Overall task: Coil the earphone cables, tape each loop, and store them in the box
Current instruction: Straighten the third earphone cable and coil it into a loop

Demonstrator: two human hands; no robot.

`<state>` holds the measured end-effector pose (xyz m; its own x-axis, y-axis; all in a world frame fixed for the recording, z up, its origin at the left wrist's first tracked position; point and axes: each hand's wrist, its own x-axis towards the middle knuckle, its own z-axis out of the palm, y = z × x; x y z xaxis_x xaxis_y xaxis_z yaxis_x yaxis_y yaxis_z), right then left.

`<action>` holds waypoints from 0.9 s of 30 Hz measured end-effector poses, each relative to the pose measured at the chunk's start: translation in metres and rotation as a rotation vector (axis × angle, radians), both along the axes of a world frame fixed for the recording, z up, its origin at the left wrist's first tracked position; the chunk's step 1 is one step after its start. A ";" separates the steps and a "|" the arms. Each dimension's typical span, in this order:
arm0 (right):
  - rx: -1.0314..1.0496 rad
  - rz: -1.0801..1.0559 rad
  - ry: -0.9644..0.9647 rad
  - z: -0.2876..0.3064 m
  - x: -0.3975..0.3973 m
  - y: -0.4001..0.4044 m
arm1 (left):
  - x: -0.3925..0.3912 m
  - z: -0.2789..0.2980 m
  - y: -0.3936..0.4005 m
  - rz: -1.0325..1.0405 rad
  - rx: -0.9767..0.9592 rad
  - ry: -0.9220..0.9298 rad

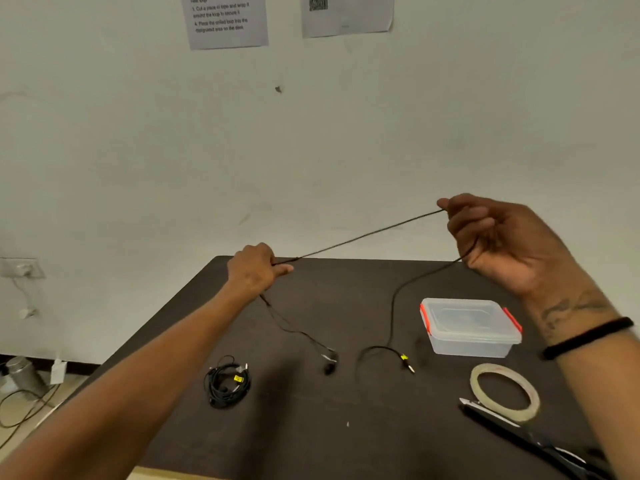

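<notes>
We hold a black cable [363, 235] taut above the tabletop's [311, 427] far edge, our left hand [254, 268] and right hand [498, 240] each pinching it with curled fingers. A coiled cable [227, 382] lies mid-table; the closed box [469, 327], tape [504, 391] and scissors [519, 431] sit toward the right edge.

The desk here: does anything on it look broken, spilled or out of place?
Nothing stands out. The box sits closed, tape roll and scissors lie beside it, one bundled earphone rests nearby, and both hands stretch a cable above the table.
</notes>
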<state>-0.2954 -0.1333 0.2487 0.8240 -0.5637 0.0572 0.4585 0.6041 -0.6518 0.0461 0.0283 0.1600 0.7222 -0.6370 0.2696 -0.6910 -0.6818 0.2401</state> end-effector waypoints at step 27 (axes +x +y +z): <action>-0.721 0.175 0.550 -0.091 0.019 0.042 | -0.146 0.022 -0.007 -1.041 0.023 0.132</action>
